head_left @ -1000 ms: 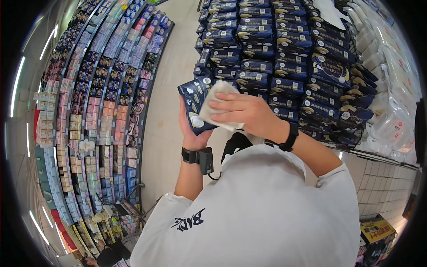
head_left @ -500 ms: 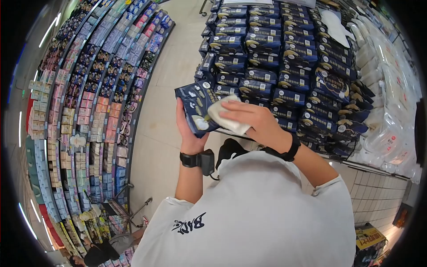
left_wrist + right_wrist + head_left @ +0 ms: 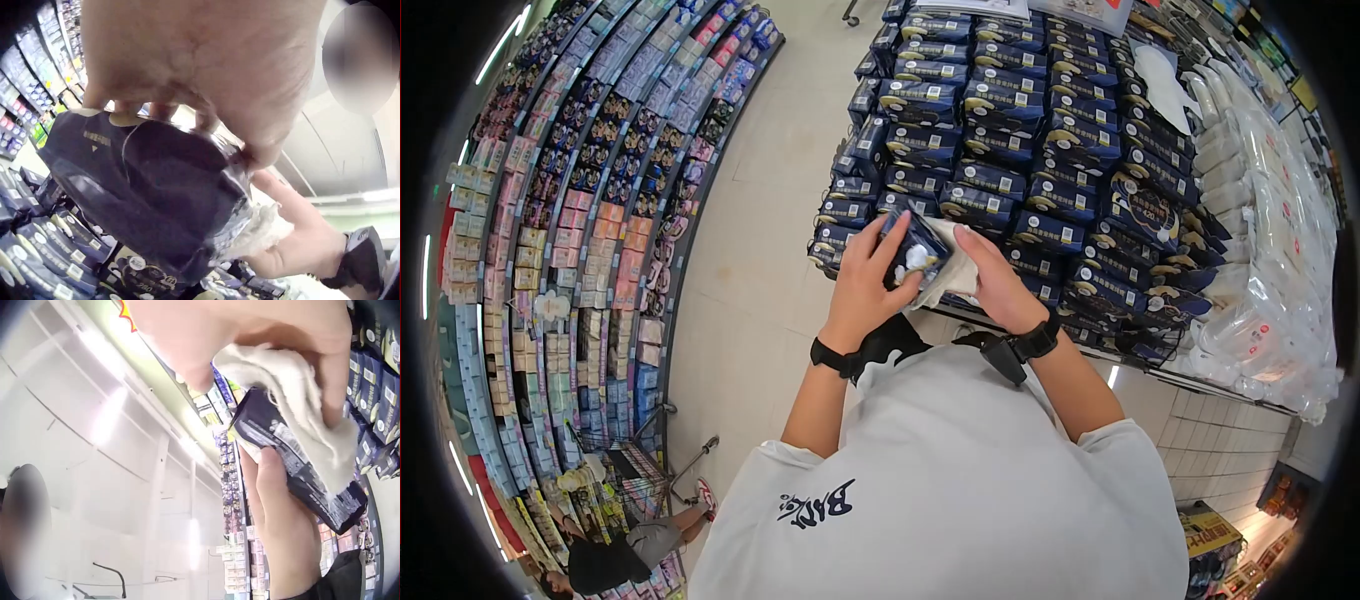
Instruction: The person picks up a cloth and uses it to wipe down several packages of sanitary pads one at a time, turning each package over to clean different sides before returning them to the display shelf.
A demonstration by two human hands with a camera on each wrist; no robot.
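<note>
At chest height my left hand point(image 3: 888, 268) grips a dark blue packet point(image 3: 916, 254), fingers curled over its left side. My right hand point(image 3: 978, 268) holds a white cloth point(image 3: 956, 268) against the packet's right side. The left wrist view has the left hand's fingers point(image 3: 187, 69) wrapped over the packet point(image 3: 156, 194), with the cloth point(image 3: 262, 228) and the right hand point(image 3: 303, 240) behind it. From the right wrist, the right hand's fingers point(image 3: 262, 331) pinch the cloth point(image 3: 294, 387) onto the packet point(image 3: 300, 469), and the left hand point(image 3: 281, 531) supports it from below.
A low display point(image 3: 1020, 130) stacked with several matching dark blue packets stands right in front. White plastic-wrapped packs point(image 3: 1270, 200) lie to its right. Long shelves of small boxes point(image 3: 590, 200) line the aisle's left side. A shopping cart point(image 3: 645, 455) and another person point(image 3: 615, 560) are at lower left.
Both hands have come down and closer to my chest with the packet. The packet has turned, and the cloth has slid from its front face to its right side.
</note>
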